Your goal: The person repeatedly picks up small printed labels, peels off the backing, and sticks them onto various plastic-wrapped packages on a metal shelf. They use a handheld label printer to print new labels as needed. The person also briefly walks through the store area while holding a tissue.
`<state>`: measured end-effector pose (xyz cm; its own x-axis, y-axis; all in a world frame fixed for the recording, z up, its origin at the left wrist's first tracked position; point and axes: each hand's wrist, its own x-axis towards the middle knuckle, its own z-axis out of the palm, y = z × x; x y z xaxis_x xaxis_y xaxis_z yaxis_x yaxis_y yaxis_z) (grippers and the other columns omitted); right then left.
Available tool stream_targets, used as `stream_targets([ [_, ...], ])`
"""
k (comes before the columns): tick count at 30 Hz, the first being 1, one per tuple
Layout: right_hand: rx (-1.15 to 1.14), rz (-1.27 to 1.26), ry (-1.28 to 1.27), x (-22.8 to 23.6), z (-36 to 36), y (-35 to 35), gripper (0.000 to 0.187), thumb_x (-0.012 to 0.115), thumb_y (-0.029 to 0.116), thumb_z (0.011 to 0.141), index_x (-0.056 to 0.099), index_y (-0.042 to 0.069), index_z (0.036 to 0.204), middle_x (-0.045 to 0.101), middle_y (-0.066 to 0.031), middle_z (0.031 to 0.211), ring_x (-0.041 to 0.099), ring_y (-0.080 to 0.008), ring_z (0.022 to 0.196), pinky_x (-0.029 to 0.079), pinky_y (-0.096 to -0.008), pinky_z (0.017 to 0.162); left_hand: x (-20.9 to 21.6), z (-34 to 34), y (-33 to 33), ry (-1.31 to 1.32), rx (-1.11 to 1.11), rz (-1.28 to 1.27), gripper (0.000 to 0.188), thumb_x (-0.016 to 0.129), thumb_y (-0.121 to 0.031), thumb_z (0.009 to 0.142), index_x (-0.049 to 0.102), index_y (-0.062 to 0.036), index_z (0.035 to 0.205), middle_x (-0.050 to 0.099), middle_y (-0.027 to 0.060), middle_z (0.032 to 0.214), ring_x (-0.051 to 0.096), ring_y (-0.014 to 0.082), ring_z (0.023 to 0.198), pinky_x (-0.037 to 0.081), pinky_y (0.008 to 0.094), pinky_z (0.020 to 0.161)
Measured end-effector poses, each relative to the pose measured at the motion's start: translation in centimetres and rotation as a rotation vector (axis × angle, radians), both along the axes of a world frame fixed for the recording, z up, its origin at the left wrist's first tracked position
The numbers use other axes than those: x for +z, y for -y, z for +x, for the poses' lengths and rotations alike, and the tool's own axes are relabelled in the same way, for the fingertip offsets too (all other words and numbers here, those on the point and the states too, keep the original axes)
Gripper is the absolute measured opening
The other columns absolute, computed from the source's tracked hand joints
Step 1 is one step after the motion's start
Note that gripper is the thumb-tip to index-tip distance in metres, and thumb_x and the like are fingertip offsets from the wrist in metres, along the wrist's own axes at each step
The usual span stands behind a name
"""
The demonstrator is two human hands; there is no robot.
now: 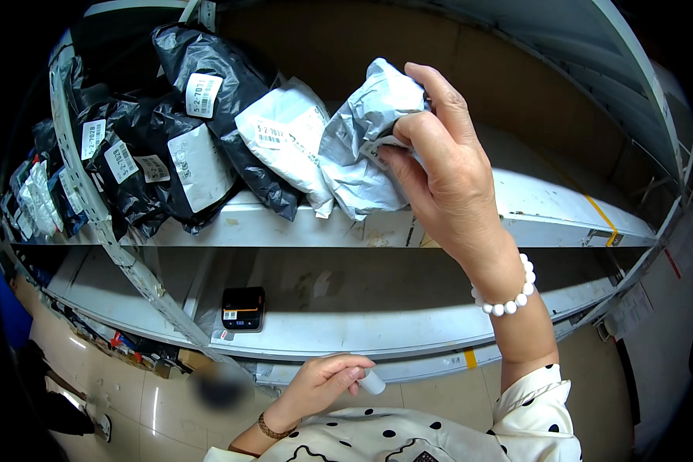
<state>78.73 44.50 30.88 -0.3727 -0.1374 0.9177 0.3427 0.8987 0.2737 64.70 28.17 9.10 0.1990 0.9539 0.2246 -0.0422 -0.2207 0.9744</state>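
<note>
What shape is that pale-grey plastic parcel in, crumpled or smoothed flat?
Crumpled: creases run across the pale-grey plastic parcel, which the bare right hand holds at its right side. Whether it is sealed, I cannot tell.

Right hand [453, 165] partly hides grey parcel [358, 165]; dark round patch [219, 386] blurred

I stand in what appears a parcel storeroom, shown by metal shelving [547, 204] and barcode-labelled mailing bags [227, 127].

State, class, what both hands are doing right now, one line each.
Left hand: closed, holding a small white cylindrical item.
Right hand: closed, gripping the right side of a pale grey plastic parcel.
</note>
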Motion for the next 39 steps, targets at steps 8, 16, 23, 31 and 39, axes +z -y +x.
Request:
stream_targets([
  [8,0.338,-0.326,-0.081,0.2,-1.2,-0.4,0.050,0.066,-0.010,0.080,0.051,0.008,0.124,0.062,-0.0040,0.101,0.060,-0.0103,0.093,0.049,-0.0229,0.080,1.2,-1.7,1.2,0.355,-0.027,-0.095,0.031,0.048,-0.017,0.100,0.056,0.0034,0.121,0.062,0.0116,0.102,0.062,0.0167,0.083,0.051,0.0286,0.078],
  [16,0.285,-0.215,-0.221,-3.5,2.9,3.1,0.041,0.067,0.002,0.081,0.053,0.002,0.119,0.061,-0.0110,0.109,0.059,-0.0196,0.099,0.047,-0.0306,0.085,5.7,-1.1,0.1,0.947,-0.187,0.083,0.065,0.041,-0.045,0.099,0.022,-0.0036,0.145,0.050,0.0198,0.126,0.056,0.0241,0.103,0.045,0.0377,0.095],
  [23,0.398,-0.875,0.021,-11.9,2.7,8.7,0.026,0.075,0.006,0.072,0.063,0.000,0.094,0.062,-0.0117,0.094,0.058,-0.0258,0.085,0.048,-0.0332,0.073,6.6,0.6,0.1,0.993,-0.089,0.080,0.062,0.044,-0.037,0.099,0.020,-0.0062,0.147,0.049,0.0183,0.127,0.055,0.0240,0.106,0.044,0.0389,0.099],
  [31,0.521,-0.836,0.066,-12.7,3.5,8.7,0.008,0.066,-0.001,0.081,0.060,0.000,0.086,0.062,-0.0102,0.083,0.056,-0.0239,0.072,0.045,-0.0324,0.063,6.5,1.9,1.2,0.545,0.112,0.276,0.072,0.060,0.003,0.087,0.024,-0.0080,0.148,0.052,0.0144,0.123,0.059,0.0142,0.087,0.050,0.0241,0.071],
  [39,0.491,-0.879,0.037,-12.8,4.4,9.3,0.012,0.068,0.002,0.081,0.061,-0.001,0.090,0.061,-0.0111,0.088,0.057,-0.0245,0.078,0.047,-0.0324,0.067,7.0,1.8,0.8,0.113,0.333,0.307,0.013,0.067,-0.003,0.086,0.068,0.0021,0.098,0.063,0.0054,0.084,0.055,0.0076,0.066,0.043,0.0204,0.056],
])
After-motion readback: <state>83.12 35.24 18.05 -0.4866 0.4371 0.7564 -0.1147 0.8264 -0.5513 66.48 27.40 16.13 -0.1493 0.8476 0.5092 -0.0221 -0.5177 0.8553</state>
